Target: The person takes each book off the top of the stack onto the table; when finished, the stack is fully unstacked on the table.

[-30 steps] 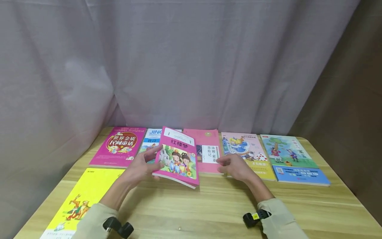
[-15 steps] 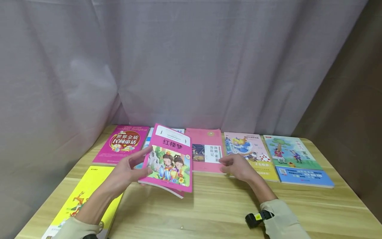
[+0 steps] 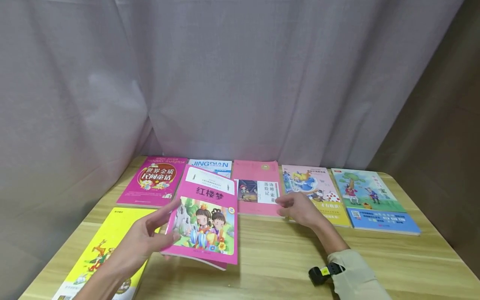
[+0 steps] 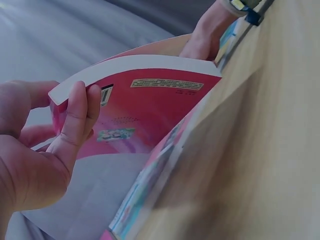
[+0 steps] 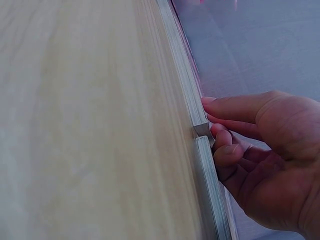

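Observation:
In the head view my left hand point(image 3: 136, 239) grips a magenta paperback book point(image 3: 206, 231) by its left edge, tilted above the table. Thumb on the front cover, fingers behind; the left wrist view shows its back cover point(image 4: 135, 110) and pages bowing slightly. My right hand point(image 3: 301, 210) rests at the neighbouring edges of a pink book point(image 3: 256, 171) and a pink-and-yellow book point(image 3: 333, 210), both lying flat. From the right wrist view, its fingertips point(image 5: 210, 101) touch a book's corner, the other fingers loosely bent near the gap between the two.
Also in the back row lie a magenta book point(image 3: 146, 198), a partly covered blue-and-white book point(image 3: 210, 163) and a green-and-blue book point(image 3: 382, 225). A yellow book point(image 3: 123, 223) lies front left, partly under my left forearm. A grey curtain point(image 3: 225, 83) hangs behind the wooden table point(image 3: 270, 258).
My left hand has drawn the magenta paperback leftward and toward me, uncovering more of the pink book and the blue-and-white book's top. My right hand stays nearly where it was.

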A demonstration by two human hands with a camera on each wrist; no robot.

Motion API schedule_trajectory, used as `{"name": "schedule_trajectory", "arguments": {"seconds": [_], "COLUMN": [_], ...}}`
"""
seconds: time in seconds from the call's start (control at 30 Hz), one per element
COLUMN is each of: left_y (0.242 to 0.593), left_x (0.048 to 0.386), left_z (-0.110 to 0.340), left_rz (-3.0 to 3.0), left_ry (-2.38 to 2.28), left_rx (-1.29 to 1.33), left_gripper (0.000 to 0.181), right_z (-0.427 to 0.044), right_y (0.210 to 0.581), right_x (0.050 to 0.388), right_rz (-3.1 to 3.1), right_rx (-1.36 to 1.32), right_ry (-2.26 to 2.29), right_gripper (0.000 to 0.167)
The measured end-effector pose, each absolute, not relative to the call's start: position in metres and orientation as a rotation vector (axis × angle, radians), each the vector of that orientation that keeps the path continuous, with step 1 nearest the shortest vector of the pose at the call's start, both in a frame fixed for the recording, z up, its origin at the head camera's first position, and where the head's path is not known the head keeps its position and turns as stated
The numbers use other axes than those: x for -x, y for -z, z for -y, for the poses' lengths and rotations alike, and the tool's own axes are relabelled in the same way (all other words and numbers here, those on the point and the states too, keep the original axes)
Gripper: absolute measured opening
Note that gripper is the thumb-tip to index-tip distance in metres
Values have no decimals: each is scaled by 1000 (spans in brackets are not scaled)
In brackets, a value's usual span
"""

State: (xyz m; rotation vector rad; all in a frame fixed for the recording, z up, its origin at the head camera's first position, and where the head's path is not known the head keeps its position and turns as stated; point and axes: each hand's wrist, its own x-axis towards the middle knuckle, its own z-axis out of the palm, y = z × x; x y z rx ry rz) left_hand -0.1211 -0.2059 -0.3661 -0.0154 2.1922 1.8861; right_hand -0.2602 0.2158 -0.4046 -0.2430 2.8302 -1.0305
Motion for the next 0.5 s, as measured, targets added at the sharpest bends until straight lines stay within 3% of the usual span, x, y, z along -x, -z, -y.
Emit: {"name": "schedule_trajectory", "arguments": {"seconds": [0.23,0.5], "left_y": [382,404], "left_x": [103,91], "left_z": [210,222], "left_rz": [-2146,-2087], "left_ry": [-1831,-1752], "left_rx": [225,435], "left_gripper": [80,100], "right_z": [-216,-215], "right_y": [403,403], "right_x": [261,260], "right_rz": [-2837,-2831], "right_rx": [231,233], "right_ry": [1016,1018], "right_gripper": [36,36]}}
